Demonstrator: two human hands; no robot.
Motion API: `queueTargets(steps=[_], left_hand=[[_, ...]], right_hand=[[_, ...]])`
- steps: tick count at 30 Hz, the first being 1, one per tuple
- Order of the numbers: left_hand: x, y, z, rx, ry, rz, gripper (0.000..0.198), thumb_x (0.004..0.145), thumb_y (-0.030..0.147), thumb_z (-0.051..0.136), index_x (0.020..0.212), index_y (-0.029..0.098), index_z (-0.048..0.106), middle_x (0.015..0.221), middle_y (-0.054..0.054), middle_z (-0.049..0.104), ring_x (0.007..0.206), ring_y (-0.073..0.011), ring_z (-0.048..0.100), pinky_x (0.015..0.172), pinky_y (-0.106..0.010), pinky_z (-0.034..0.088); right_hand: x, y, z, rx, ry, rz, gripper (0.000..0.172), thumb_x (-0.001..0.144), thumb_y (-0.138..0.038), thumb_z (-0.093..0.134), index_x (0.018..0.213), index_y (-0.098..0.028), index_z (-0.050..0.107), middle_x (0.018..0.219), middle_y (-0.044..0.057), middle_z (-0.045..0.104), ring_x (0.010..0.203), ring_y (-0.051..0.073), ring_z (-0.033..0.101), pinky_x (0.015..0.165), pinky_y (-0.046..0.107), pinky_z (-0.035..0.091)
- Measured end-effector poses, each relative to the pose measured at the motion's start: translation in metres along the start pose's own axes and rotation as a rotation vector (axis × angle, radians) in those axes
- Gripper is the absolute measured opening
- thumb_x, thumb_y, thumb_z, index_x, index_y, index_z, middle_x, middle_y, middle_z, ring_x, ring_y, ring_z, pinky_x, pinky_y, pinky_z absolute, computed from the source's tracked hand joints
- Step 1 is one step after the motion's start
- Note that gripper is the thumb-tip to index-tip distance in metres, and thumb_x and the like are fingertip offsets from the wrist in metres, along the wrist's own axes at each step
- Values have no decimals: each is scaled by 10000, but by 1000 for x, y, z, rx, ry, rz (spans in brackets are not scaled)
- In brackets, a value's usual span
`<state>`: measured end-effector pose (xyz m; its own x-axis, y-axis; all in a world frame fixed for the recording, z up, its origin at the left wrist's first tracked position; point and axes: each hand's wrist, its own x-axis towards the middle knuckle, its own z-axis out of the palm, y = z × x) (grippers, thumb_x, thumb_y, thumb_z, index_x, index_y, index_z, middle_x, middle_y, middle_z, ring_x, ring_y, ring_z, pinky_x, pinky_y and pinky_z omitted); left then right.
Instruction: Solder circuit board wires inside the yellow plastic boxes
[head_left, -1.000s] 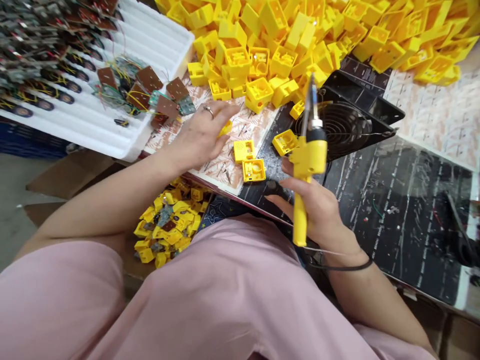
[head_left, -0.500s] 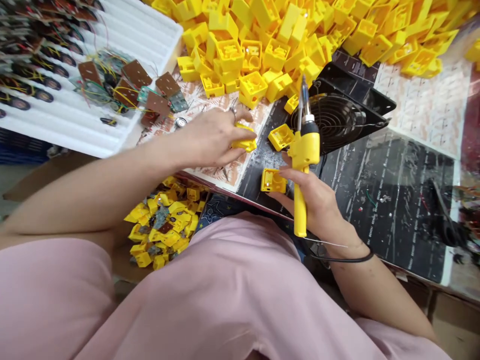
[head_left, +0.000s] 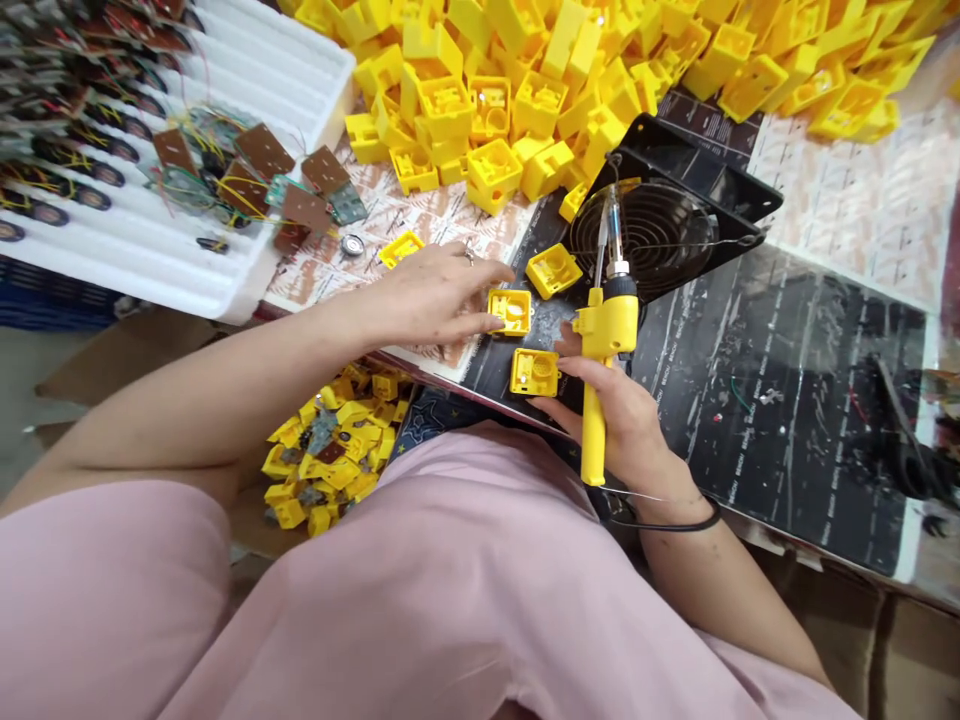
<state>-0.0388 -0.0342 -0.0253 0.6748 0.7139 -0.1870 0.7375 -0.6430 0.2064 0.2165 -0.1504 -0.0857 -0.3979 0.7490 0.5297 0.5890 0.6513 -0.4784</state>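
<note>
Seen from the head-worn camera, looking down over a lap in pink clothing [head_left: 420, 580], the left hand [head_left: 427, 298] reaches across a patterned paper sheet with its fingers apart and extended, not gripping. A ring sits on one finger. The fingertips meet the edge of a square yellow plastic housing [head_left: 510, 312] lying open side up on a black work mat [head_left: 780, 420].

The right hand [head_left: 615, 410] is closed around the handle of a yellow soldering iron [head_left: 604, 335], its metal tip pointing up and away. A second yellow housing [head_left: 534, 372] lies just beside the right fingers [head_left: 570, 368], and a third [head_left: 553, 271] sits a little farther up.

Another housing [head_left: 401, 248] lies beyond the left hand. Above is a large heap of yellow housings [head_left: 480, 90], with a black fan guard [head_left: 645, 235] beside it. To the left, a white foam tray [head_left: 300, 70] holds brown circuit boards with wires [head_left: 259, 150].
</note>
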Motion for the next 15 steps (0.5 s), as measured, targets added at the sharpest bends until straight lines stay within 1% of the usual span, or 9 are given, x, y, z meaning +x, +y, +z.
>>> queueTargets(steps=[2,5,7,9,12,13,15], left_hand=[[0,1,8,-37,48,22,467,1053,392,476,1446,193,634,1298,-109,756,1237,-298,681,1096,-429,505],[1,7,14,-35,81,62,458,1050,367,446,1391,176,685,1206,-113,792,1148,-291,712,1065,-442,526],[4,10,11,-17,86,71,460,1049,376,430,1359,184,711,1147,-108,804,1107,-291,725,1032,-437,539],[10,9,3,-13,143,29,458,1053,374,403,1332,211,729,1193,-101,793,1135,-292,722,1021,-431,536],[30,10,-6,-46,266,-56,459,1059,378,378,1327,248,727,1341,-82,742,1250,-302,682,1047,-437,515],[39,12,-7,-59,274,-76,461,1057,408,386,1330,248,721,1348,-82,736,1268,-315,673,1054,-452,511],[56,18,-6,-65,240,-110,492,1027,520,449,1310,225,723,1290,-96,749,1265,-368,670,1057,-505,510]], right_hand=[[3,-2,2,-8,11,-1,498,923,-276,816,1343,-264,549,1275,112,753,1175,268,759,974,391,654],[9,-7,4,-52,19,-34,443,956,-275,778,1337,-263,552,1192,88,774,1096,244,775,951,372,647],[11,-10,2,-107,19,-57,421,961,-297,774,1325,-268,565,1148,76,783,1059,248,779,945,387,640],[10,-12,-3,-132,30,-48,448,929,-335,816,1305,-271,582,1123,71,789,1042,266,782,943,414,636],[7,-15,-11,-101,67,-2,517,877,-338,872,1294,-279,573,1179,87,787,1039,280,791,924,440,650],[6,-15,-13,-86,87,2,527,875,-314,873,1299,-284,561,1215,97,781,1023,275,795,913,444,660],[5,-16,-15,-71,123,-11,538,881,-251,861,1310,-292,539,1282,118,765,992,263,802,900,451,676]])
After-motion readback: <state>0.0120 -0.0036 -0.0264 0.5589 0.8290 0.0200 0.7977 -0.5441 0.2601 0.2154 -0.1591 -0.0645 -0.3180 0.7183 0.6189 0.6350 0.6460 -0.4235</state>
